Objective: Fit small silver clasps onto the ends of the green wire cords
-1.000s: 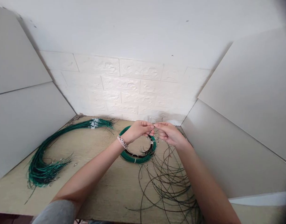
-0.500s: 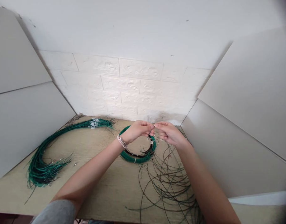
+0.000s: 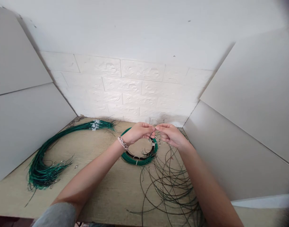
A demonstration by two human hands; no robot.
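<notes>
Above the coil, my left hand (image 3: 141,130) is closed in a pinch, thumb against forefinger. A thin dark wire (image 3: 151,135) bends down from its fingers, and a small shiny piece shows just below them. My right hand (image 3: 170,134) pinches from the other side, its fingertips almost touching those of the left. What lies between its fingertips is too small to make out. Below and behind my left hand lies a round coil of green wire (image 3: 139,162), bound with small ties, with dark wires inside it.
A curved bundle of green wires (image 3: 44,146) with white tags lies at the left. Loose dark wires (image 3: 168,186) spread in loops beneath my right forearm. Grey panels flank the wooden table (image 3: 104,195), and a white brick-patterned wall (image 3: 132,85) stands behind it.
Both hands hold nearly the same place. The left fingers have shifted slightly, and a small shiny piece now shows more clearly below them.
</notes>
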